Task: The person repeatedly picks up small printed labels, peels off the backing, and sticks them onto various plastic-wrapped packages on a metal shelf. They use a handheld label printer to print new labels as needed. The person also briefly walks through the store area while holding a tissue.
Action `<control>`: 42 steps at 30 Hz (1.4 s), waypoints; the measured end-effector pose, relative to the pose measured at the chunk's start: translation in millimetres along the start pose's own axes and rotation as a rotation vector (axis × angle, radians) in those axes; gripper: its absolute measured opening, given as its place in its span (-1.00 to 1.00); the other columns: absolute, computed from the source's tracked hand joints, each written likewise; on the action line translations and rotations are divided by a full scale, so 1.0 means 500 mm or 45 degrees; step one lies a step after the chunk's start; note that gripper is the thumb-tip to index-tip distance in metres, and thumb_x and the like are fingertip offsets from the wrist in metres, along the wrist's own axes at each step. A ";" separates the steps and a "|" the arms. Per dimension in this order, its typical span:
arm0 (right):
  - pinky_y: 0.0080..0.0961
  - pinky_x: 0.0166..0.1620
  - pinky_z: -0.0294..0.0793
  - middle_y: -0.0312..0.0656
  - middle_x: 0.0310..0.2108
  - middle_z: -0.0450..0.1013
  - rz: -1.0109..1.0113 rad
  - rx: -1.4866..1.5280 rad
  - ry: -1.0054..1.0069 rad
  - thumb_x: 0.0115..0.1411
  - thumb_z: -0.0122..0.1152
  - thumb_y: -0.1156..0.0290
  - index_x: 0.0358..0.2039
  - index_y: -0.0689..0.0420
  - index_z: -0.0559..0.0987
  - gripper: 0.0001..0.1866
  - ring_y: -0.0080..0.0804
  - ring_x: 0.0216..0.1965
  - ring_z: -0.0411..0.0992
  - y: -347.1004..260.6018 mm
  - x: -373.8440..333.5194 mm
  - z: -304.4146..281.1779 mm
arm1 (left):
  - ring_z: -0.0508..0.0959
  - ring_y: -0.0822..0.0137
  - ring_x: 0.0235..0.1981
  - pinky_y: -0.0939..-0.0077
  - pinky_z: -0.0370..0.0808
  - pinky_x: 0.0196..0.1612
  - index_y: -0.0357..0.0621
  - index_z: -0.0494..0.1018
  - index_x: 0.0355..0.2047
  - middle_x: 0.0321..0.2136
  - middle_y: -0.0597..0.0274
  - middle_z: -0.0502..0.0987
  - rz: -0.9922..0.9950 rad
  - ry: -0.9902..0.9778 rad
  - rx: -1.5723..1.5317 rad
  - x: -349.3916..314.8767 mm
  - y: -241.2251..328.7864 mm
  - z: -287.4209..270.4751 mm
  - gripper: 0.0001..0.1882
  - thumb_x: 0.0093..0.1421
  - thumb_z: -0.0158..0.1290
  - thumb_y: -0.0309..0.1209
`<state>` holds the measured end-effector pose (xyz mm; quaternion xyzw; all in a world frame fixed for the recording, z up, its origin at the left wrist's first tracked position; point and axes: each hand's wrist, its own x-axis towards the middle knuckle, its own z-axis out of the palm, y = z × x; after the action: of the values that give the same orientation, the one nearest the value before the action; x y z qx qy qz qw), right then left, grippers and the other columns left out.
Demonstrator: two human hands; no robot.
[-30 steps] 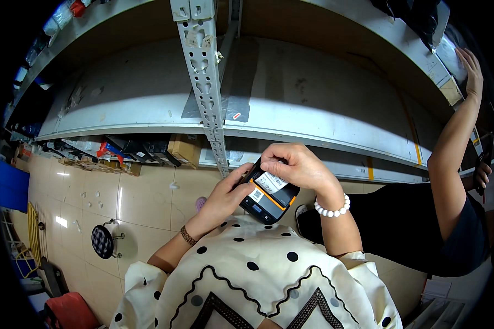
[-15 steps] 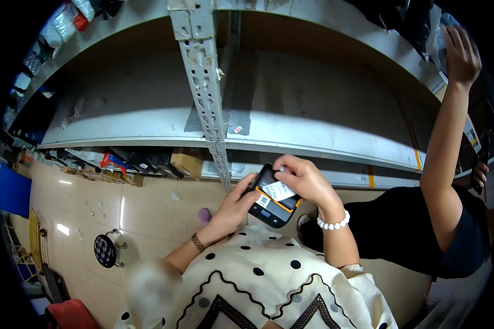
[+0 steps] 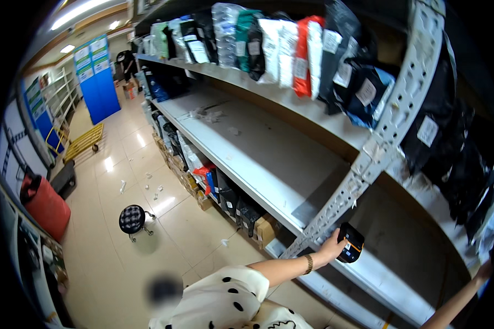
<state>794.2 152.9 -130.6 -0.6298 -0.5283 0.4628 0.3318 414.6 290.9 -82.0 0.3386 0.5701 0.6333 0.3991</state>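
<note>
Bare and reaching out, the left hand [image 3: 330, 248] is clamped on the near side of a black handheld device [image 3: 353, 241]; the right hand is out of view, so I cannot tell what it holds or whether it is near the left.

Largest around them is a metal rack [image 3: 241, 129], set diagonally above a tiled floor [image 3: 99, 219]. Far down the aisle stands a blue panel [image 3: 96, 82], and the rack's perforated post [image 3: 366, 167] slants down to just left of the device. A yellow trolley [image 3: 85, 143] and a round stool [image 3: 132, 219] are on the floor, well apart from the hand. At the lower right a forearm [image 3: 453, 299] (most likely another person's) points toward hanging packages. Along the upper shelf the packages stand in a row, a red parcel [image 3: 303, 57] among them.

Smaller again is the device, in front of the rack's lower deck edge, its orange-striped face turned toward the camera. Held one-handed at arm's length, it probably wants a firm grip, thumb off the face, wrist straight, and some room kept from the post's hard edge; whether they touch is too fine to judge. Smallest is the bracelet [image 3: 309, 264] on the left wrist, best kept from snagging.
</note>
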 end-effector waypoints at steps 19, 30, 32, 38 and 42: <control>-0.33 -0.23 0.46 0.08 -0.32 0.48 -0.835 -0.551 -0.692 0.30 0.01 0.40 -0.16 0.22 0.45 -0.82 -0.12 -0.31 0.50 -0.394 0.019 0.220 | 0.36 0.48 -0.04 0.58 0.34 0.05 -0.35 0.22 0.11 -0.07 0.25 0.40 -0.147 -1.276 -0.118 -0.253 -0.036 -0.018 -0.46 0.06 -0.02 -0.61; -0.49 -0.26 0.39 -0.15 -0.42 0.46 -0.738 -0.005 -0.718 0.18 0.18 0.46 -0.36 0.25 0.52 -0.88 -0.40 -0.38 0.40 -0.332 0.075 0.357 | 0.40 0.61 -0.23 0.70 0.34 -0.14 -0.29 0.47 -0.11 -0.27 0.40 0.50 -0.242 -0.114 -0.523 -0.360 0.009 -0.141 -0.71 0.36 -0.05 -0.30; -0.57 -0.29 0.38 -0.26 -0.43 0.48 -0.574 0.107 -0.913 0.23 0.17 0.41 -0.32 0.25 0.56 -0.85 -0.57 -0.40 0.36 -0.335 0.041 0.388 | 0.43 0.57 -0.15 0.65 0.34 -0.04 -0.30 0.43 -0.03 -0.18 0.34 0.50 -0.206 -0.114 -0.596 -0.361 0.021 -0.165 -0.70 0.36 -0.07 -0.34; -0.68 -0.31 0.35 -0.40 -0.44 0.47 -0.383 0.088 -1.137 0.28 0.16 0.35 -0.28 0.25 0.61 -0.79 -0.71 -0.39 0.31 -0.370 -0.008 0.425 | 0.50 0.35 -0.08 0.44 0.42 0.05 -0.35 0.34 0.04 -0.11 0.12 0.50 -0.328 -0.121 -0.709 -0.366 0.077 -0.217 -0.68 0.38 -0.14 -0.40; -0.68 -0.26 0.38 -0.40 -0.39 0.51 -0.336 0.030 -1.291 0.29 0.15 0.34 -0.20 0.25 0.61 -0.76 -0.72 -0.36 0.33 -0.372 -0.026 0.438 | 0.56 0.21 -0.12 0.29 0.52 -0.02 -0.37 0.35 0.02 -0.14 -0.02 0.53 -0.245 -0.090 -0.768 -0.338 0.164 -0.251 -0.67 0.37 -0.14 -0.38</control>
<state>522.8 165.9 -36.1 -0.2509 -0.6922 0.6697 0.0969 370.1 80.9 -11.3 0.1712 0.3717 0.7211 0.5590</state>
